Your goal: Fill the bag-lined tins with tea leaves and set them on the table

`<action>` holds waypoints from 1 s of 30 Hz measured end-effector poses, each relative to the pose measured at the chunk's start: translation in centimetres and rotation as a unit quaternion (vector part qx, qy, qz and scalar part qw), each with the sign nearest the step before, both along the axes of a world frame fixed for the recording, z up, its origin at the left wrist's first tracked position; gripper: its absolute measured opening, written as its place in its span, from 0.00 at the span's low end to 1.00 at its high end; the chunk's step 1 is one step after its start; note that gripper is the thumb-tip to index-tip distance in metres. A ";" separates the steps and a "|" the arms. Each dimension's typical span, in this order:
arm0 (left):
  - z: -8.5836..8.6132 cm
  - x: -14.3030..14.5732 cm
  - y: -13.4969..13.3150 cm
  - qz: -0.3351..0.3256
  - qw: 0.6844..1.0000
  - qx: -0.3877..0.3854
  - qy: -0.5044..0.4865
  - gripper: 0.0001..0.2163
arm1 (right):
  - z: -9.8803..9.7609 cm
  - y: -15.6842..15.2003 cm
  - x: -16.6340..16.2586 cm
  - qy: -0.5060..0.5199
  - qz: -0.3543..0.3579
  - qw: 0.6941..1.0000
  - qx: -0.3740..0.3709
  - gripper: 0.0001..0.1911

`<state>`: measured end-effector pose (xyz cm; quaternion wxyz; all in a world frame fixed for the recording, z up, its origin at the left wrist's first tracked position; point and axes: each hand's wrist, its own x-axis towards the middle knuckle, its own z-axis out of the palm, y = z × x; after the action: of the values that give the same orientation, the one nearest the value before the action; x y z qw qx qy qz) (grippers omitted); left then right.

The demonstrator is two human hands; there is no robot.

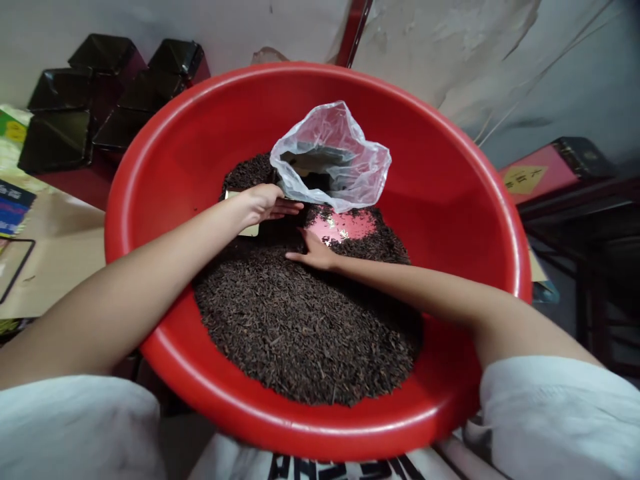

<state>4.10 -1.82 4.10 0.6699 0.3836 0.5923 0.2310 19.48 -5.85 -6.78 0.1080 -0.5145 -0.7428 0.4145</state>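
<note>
Dark, loose dried leaves that look like tea [300,320] fill the bottom of a large red plastic basin [320,423]. A clear plastic bag [370,177] with a wide mouth lines a dark container in the far half. Below it, a pink panel with gold markings [345,227] shows under scattered leaves; whether it belongs to that container I cannot tell. My left hand [263,205] is at the bag's near-left side, fingers stretched toward the right. A pale gold patch [250,230] shows beneath its wrist. My right hand [319,253] rests on the leaves beside the pink panel, fingers spread.
Several black-topped tins [57,140] stand beyond the basin's left rim. A pink tin with a yellow label [545,173] lies on a dark rack [600,200] at right. On the left is a tan board [55,247] with a blue packet [17,207]. A stained wall [425,53] rises behind.
</note>
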 end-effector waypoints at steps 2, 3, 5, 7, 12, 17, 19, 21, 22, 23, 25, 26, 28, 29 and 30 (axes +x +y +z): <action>0.3 0.0 -0.1 -0.027 1.000 0.007 0.005 0.15 | 0.5 -0.1 -2.7 0.055 0.024 0.998 -0.033 0.39; 0.5 0.1 -0.2 -0.039 0.999 0.008 0.006 0.14 | 0.7 -0.1 -3.6 0.083 0.041 0.994 -0.054 0.36; 0.6 0.1 -0.3 -0.056 0.998 0.007 0.005 0.14 | 1.3 0.0 -4.8 0.131 0.082 0.983 -0.100 0.31; 0.5 0.1 -0.3 -0.061 0.998 0.005 0.003 0.14 | 1.9 -0.1 -4.9 0.163 0.116 0.970 -0.138 0.31; 0.1 -0.2 0.1 -0.062 0.998 -0.011 0.015 0.14 | 4.1 -1.1 -3.3 0.206 0.197 0.920 -0.268 0.42; 0.2 -0.5 0.2 -0.034 0.999 -0.021 0.023 0.15 | 7.3 -3.5 -1.5 0.139 0.232 0.929 -0.252 0.48; 0.1 -0.6 0.1 -0.023 0.999 -0.013 0.022 0.14 | 8.5 -4.6 -0.8 0.087 0.225 0.943 -0.229 0.48; -0.1 -0.8 0.2 -0.013 1.000 -0.004 0.020 0.14 | 9.4 -5.6 -0.2 0.047 0.208 0.950 -0.229 0.42; -0.2 -0.8 0.2 -0.010 1.000 -0.001 0.019 0.14 | 9.8 -6.1 0.0 0.040 0.198 0.951 -0.234 0.38; -0.3 -0.9 0.2 -0.008 1.000 0.000 0.019 0.14 | 10.1 -6.5 0.2 0.036 0.185 0.952 -0.241 0.33; -0.5 -0.9 0.3 -0.004 1.000 0.000 0.021 0.14 | 10.5 -7.2 0.5 0.030 0.155 0.955 -0.251 0.27; -0.5 -1.0 0.3 -0.002 1.000 0.000 0.023 0.14 | 10.6 -7.5 0.6 0.029 0.139 0.957 -0.252 0.25; -0.7 -1.0 0.2 -0.003 1.000 0.002 0.031 0.13 | 10.7 -7.9 0.8 0.040 0.107 0.958 -0.262 0.20; -0.8 -1.1 0.2 -0.006 0.999 0.003 0.035 0.13 | 10.6 -8.0 0.9 0.056 0.089 0.955 -0.277 0.18; -0.9 -1.1 0.2 -0.009 0.999 0.006 0.040 0.13 | 10.6 -8.1 1.0 0.077 0.068 0.949 -0.298 0.16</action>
<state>3.02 -1.65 3.18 0.6453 0.4016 0.6140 0.2129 20.50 -13.98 3.86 -0.0218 -0.4376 -0.6085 0.6616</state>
